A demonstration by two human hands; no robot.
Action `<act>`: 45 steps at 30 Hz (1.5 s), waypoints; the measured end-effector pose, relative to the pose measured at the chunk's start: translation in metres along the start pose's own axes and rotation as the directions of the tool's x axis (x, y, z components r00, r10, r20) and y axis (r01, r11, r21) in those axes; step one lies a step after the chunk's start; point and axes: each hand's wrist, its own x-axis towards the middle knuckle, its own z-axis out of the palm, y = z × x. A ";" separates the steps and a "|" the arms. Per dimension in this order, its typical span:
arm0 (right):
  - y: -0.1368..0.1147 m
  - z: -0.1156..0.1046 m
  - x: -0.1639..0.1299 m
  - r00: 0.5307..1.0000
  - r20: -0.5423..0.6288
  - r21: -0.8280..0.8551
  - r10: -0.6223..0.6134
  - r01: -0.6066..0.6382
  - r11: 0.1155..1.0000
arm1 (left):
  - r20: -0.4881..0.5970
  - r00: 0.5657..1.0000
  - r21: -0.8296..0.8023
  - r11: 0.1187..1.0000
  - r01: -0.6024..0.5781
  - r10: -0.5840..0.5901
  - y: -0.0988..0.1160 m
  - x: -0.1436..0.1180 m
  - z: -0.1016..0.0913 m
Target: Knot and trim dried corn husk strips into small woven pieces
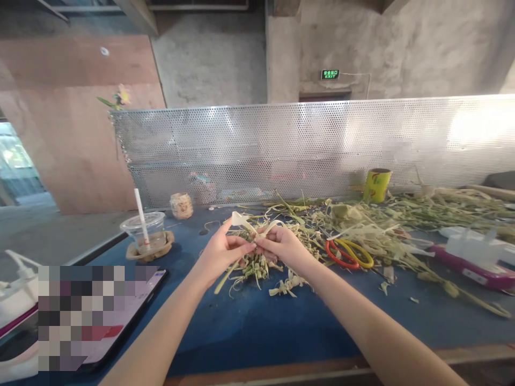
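Pinching: my left hand point(220, 252) and right hand point(287, 246), fingertips together, both grasping a pale leaf strip point(240, 219).
Strip: mid-scene, just above the scraps point(259, 271); a broad end rises on the left by my left index finger, and a pale length curls over my right fingers. Whether these are one piece, I cannot tell.
Scraps: beneath and beyond my hands, spreading far and right over the blue table point(241, 343).
Handles: a red loop point(330, 254) and a yellow loop point(368, 262), right of my right hand, beside the scraps.
Cup point(155, 228): left, straw point(140, 212) in it, sitting in a cardboard holder point(161, 251).
Screen point(137, 303): near left, face up, partly pixelated.
Roll point(377, 185): far right, yellow, upright before the mesh point(241, 139).
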 end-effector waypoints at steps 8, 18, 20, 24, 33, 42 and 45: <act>-0.004 -0.002 -0.002 1.000 0.002 0.043 -0.025 0.024 0.999 | -0.003 1.000 0.000 1.000 0.022 -0.022 0.005 -0.005 0.002; -0.008 0.002 -0.003 0.995 0.065 0.058 -0.075 0.071 0.996 | -0.073 0.977 -0.110 0.972 -0.207 0.200 0.001 -0.003 0.010; -0.006 0.004 -0.003 0.992 0.033 -0.019 -0.126 0.126 0.992 | -0.037 0.976 -0.122 0.969 -0.216 0.213 0.000 -0.004 0.013; -0.002 0.004 -0.005 0.987 -0.047 -0.277 -0.156 0.137 0.951 | 0.011 0.980 -0.082 0.977 -0.195 0.197 -0.002 -0.006 0.016; -0.010 -0.006 -0.012 0.915 -0.151 -0.777 -0.373 0.123 0.618 | 0.029 0.994 -0.023 0.994 -0.108 0.109 -0.004 -0.006 0.016; -0.013 -0.007 -0.007 0.996 -0.089 -0.280 -0.012 -0.014 0.960 | 0.126 0.991 -0.053 0.998 -0.040 0.047 -0.003 -0.005 0.013; -0.021 -0.010 -0.012 0.984 0.128 -0.325 0.120 -0.073 0.943 | 0.097 0.993 -0.063 0.996 -0.062 0.068 -0.002 -0.005 0.011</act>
